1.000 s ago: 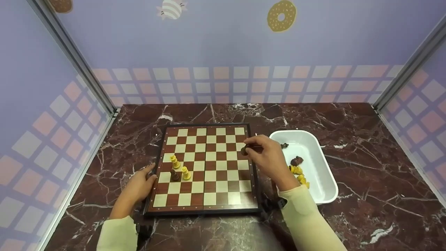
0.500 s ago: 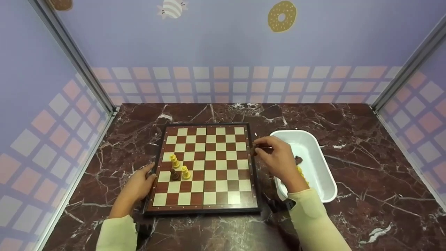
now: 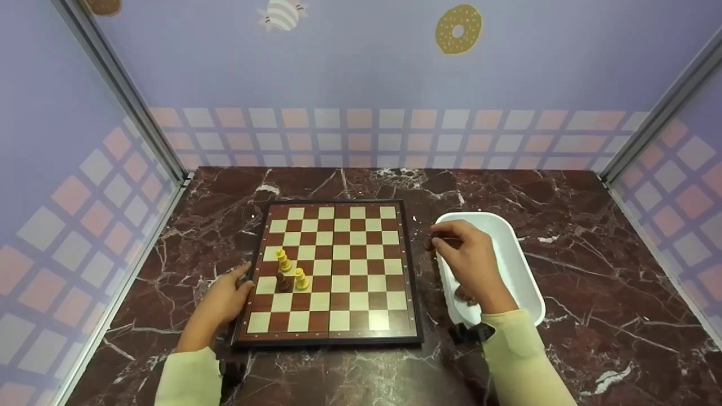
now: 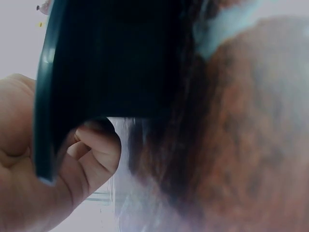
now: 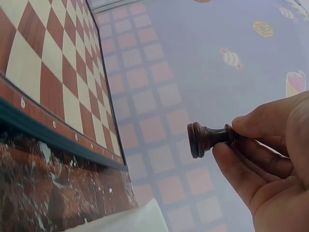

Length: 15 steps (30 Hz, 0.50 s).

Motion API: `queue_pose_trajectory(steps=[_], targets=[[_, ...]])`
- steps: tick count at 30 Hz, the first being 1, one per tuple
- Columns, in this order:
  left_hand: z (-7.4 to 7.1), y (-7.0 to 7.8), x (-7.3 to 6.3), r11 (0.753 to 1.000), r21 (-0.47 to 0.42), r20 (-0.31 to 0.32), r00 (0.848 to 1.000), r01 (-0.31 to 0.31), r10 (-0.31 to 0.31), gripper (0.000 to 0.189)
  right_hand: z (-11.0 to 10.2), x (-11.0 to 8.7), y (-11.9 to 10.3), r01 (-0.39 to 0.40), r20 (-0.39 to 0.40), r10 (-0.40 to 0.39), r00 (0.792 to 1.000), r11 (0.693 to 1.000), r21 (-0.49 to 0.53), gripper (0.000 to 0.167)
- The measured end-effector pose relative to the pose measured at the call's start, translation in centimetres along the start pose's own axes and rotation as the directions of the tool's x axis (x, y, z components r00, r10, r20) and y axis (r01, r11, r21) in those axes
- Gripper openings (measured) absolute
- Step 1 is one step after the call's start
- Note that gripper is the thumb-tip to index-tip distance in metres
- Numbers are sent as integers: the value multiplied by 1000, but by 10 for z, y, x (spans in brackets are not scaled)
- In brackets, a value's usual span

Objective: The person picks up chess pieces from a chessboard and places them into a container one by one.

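My right grip (image 3: 472, 260) is pinched on a dark chess piece (image 5: 208, 137) — thumb on one side, fingers on the other, closing round its narrow neck. Its top is hidden among my fingers, so I can't tell which piece it is. The flared base juts out ahead of my fingertips toward the chessboard (image 3: 358, 252), which lies left of this grip; directly beneath the hand sits the white tray (image 3: 534, 299). The piece hangs in the air about between the two. I'd judge it light and stiff, hard to damage but glossy enough to twist if held loosely; the neck just above the base is where to take hold. My left grip (image 3: 223, 296) isn't clamped — its fingers lie relaxed at the board's left edge. Just right of it stand two yellow chess pieces (image 3: 301, 279) and a dark one (image 3: 284, 283).
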<state>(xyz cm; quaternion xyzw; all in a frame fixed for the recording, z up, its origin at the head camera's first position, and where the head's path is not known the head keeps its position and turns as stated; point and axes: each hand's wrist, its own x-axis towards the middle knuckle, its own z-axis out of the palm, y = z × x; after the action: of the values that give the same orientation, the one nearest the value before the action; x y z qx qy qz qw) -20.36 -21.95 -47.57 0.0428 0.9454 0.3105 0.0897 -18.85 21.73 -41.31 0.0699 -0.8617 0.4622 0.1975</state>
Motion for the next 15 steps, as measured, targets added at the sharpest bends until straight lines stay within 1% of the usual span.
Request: queue_pose_trajectory(steps=[7,11,15], targets=[[0,0,0,1000,-1,-7,1000,2,-2,51,-7,0,8,-26,-53,25,998,999,-27,18],[0,0,0,1000,7,-10,1000,-9,9,51,-11,0,12,-72,-68,71,995,997,-7,17],[2,-1,1,1000,-5,-9,1000,-2,2,52,-13,-1,14,-108,-77,109,991,994,21,17]])
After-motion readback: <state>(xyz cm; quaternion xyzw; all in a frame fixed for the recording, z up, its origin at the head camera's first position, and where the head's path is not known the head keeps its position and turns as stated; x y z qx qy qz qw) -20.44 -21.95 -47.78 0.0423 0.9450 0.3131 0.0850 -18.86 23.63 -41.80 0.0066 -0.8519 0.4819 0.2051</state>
